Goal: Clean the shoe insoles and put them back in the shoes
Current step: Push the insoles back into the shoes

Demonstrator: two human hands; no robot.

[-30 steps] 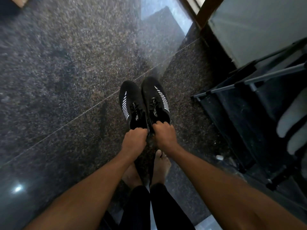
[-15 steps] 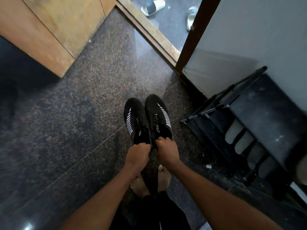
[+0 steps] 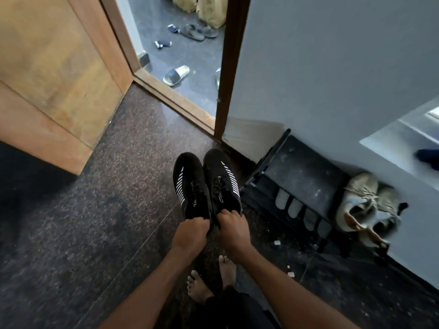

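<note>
Left hand (image 3: pixel 191 233) was curled round the back end of the left shoe (image 3: pixel 190 186). The right hand (image 3: pixel 234 227) was curled round the back end of the right shoe (image 3: pixel 221 179). Both black shoes were held side by side, touching, with toes pointed away from the hands. They were seen over the dark floor (image 3: pixel 107 210), near a black shoe rack (image 3: pixel 301 186).

Black with white side stripes, left shoe (image 3: pixel 190 184) and right shoe (image 3: pixel 219 176) hanging side by side, toes pointing forward, left of shoe rack (image 3: pixel 306 176).
</note>
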